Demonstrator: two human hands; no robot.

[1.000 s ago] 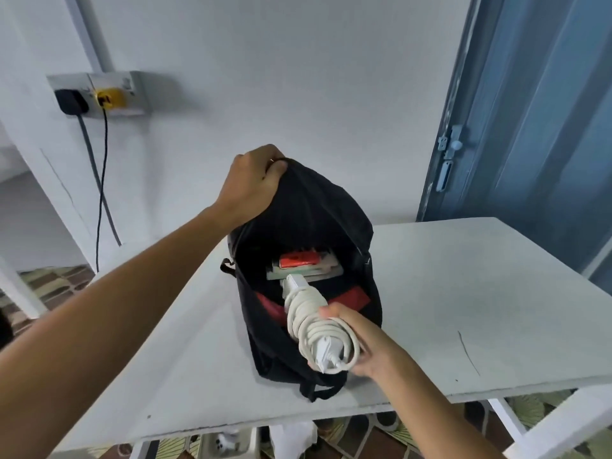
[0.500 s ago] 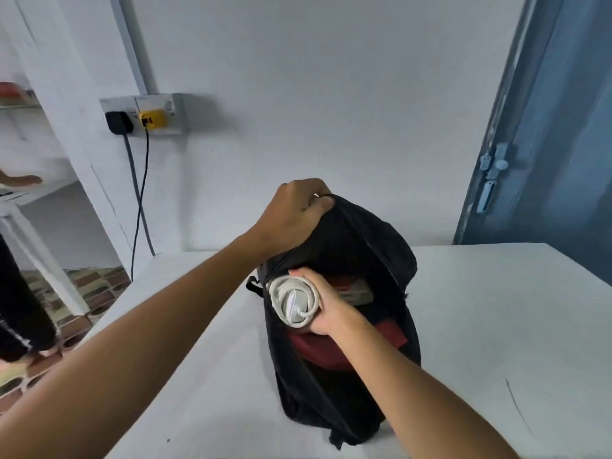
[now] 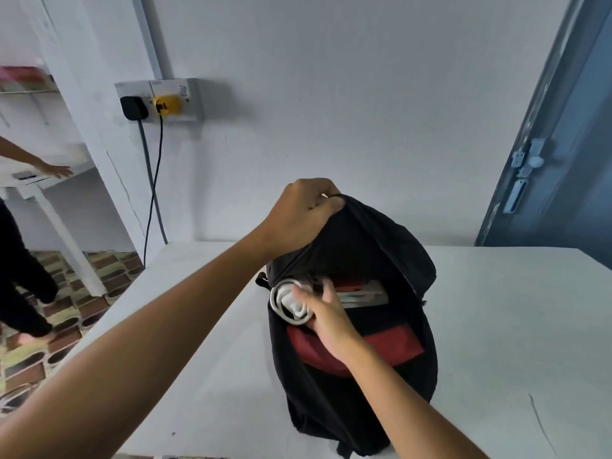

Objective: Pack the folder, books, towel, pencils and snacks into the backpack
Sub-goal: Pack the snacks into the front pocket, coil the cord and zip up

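A black backpack [image 3: 390, 246] stands open on the white table [image 3: 496, 326]. My left hand [image 3: 303, 212] grips the top edge of the bag and holds it up. A white coiled cord bundle [image 3: 284, 301] sits inside the opening at its left side. Blurred, my right hand [image 3: 326, 314] reaches into the opening, its spread fingers lying on the bundle. Beside the bundle are stacked books [image 3: 364, 297] with a red item [image 3: 347, 286] on top. A dark red fabric piece [image 3: 394, 346] shows lower in the bag.
A wall socket [image 3: 159, 100] with a black and a yellow plug hangs at the back left, cables trailing down. A blue door [image 3: 563, 160] stands at the right. Another person's hand [image 3: 56, 170] and legs are at the far left beside a second table.
My right hand carried the coiled bundle from in front of the bag into its opening and has loosened its grip. The left hand kept holding the bag's top.
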